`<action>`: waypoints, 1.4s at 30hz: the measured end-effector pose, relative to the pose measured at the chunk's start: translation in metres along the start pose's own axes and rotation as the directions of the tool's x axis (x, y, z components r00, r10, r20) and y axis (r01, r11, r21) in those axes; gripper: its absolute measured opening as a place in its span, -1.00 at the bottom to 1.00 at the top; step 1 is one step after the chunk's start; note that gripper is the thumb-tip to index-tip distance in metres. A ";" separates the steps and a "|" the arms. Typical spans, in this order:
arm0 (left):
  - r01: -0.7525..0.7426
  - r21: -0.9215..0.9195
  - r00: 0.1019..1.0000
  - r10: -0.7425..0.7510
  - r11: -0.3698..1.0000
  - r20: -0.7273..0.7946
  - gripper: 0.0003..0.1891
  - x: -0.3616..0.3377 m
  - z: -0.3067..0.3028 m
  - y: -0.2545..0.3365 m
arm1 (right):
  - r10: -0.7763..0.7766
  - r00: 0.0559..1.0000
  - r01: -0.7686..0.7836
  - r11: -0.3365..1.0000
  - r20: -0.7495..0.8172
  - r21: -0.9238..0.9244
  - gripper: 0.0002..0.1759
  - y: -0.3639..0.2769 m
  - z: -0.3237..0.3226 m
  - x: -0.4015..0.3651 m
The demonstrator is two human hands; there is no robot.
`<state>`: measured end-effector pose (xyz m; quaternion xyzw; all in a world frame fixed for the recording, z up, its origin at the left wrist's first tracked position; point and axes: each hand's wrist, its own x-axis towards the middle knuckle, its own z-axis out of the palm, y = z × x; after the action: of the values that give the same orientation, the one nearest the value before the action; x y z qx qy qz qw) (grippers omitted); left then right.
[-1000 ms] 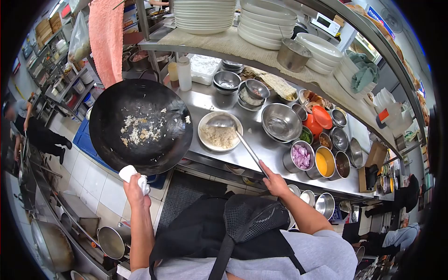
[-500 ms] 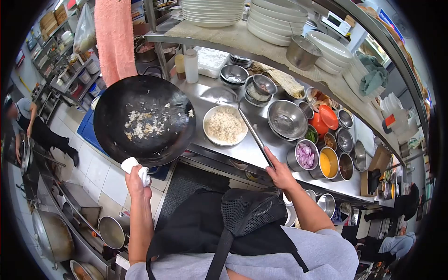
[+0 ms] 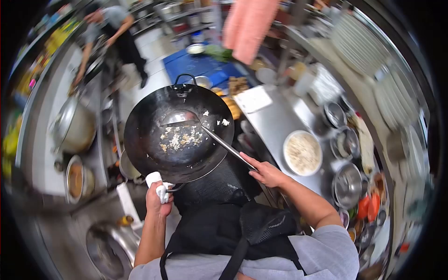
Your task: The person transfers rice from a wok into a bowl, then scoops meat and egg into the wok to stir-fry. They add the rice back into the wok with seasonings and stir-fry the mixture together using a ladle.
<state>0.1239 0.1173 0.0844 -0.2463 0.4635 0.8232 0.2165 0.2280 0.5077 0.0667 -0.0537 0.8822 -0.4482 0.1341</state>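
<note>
My left hand (image 3: 157, 203) is closed around the wok's near handle through a folded white cloth (image 3: 162, 190). The black wok (image 3: 140, 116) tilts in front of me, its far loop handle pointing away. Bits of cooked rice (image 3: 179, 139) lie in its middle, with a few grains higher on the right wall. My right hand (image 3: 267, 172) grips the long metal handle of a ladle (image 3: 219, 141), index finger stretched along it. The ladle's rounded head rests inside the wok, just beyond the rice. A white plate (image 3: 303, 174) of rice stands on the counter to the right.
Metal bowls (image 3: 347, 184) line the steel counter (image 3: 268, 122) on the right, below a shelf of stacked plates (image 3: 357, 42). A blue board (image 3: 179, 65) lies beyond the wok. At left are a large pot (image 3: 77, 123), a burner (image 3: 112, 247) and another person (image 3: 119, 37).
My view and body have turned left, carrying the wok away from the counter. The ladle has gone from over the counter into the wok. Both hands keep their holds.
</note>
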 end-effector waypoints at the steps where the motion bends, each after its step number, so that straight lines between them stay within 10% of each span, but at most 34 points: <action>1: -0.043 -0.042 0.998 0.041 0.998 -0.045 -0.87 -0.010 -0.020 0.003 | -0.049 0.997 0.050 0.999 0.054 -0.014 -0.10 -0.013 0.007 0.023; 5: -0.206 0.040 0.965 0.210 0.978 -0.159 -0.88 -0.053 -0.084 0.020 | -0.315 0.940 0.333 0.932 0.132 -0.145 -0.09 -0.069 0.044 0.085; 10: -0.453 0.126 0.888 0.459 0.883 -0.021 -0.81 -0.046 -0.136 0.044 | -0.177 0.975 0.193 0.975 0.135 -0.114 -0.08 -0.091 0.055 0.099; 19: -0.188 0.119 0.978 0.175 0.975 0.110 -0.87 -0.023 -0.056 0.066 | 0.105 0.933 -0.092 0.994 -0.345 0.054 -0.12 -0.049 0.101 0.002; 22: -0.078 0.104 0.968 0.051 0.991 0.246 -0.90 -0.005 -0.017 0.043 | -0.097 0.869 0.053 0.993 -0.484 -0.104 -0.13 -0.031 0.100 -0.021; 27: -0.027 0.273 0.921 -0.082 0.962 0.380 -0.93 0.015 0.051 0.016 | 0.424 0.726 -0.316 0.905 -0.542 0.284 -0.11 -0.050 0.091 -0.092; 29: 0.011 0.302 0.887 -0.149 0.953 0.437 -0.94 0.016 0.080 -0.001 | 0.193 0.665 -0.200 0.977 -0.722 0.077 -0.12 -0.009 0.103 -0.108; 32: -0.059 0.349 0.852 -0.135 0.935 0.506 -0.94 0.017 0.120 -0.033 | 0.329 0.656 -0.392 0.918 -0.680 0.066 -0.11 0.010 0.084 -0.141; 33: -0.171 0.361 0.845 -0.052 0.917 0.532 -0.91 0.020 0.132 -0.042 | 0.095 0.626 -0.293 0.949 -0.774 -0.121 -0.09 0.031 0.081 -0.151; 35: -0.187 0.364 0.804 -0.071 0.912 0.590 -0.77 0.026 0.147 -0.056 | 0.417 0.524 -0.602 0.798 -0.743 0.023 -0.07 0.013 0.061 -0.174; 42: -0.270 0.318 0.752 -0.007 0.909 0.659 -0.69 0.029 0.194 -0.099 | 0.516 0.435 -0.851 0.504 -0.738 -0.149 -0.06 0.022 0.017 -0.226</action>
<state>0.1192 0.3370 0.0897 0.1355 0.5320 0.7599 0.3480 0.4498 0.5561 0.0824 0.4395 0.8936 -0.0912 0.0014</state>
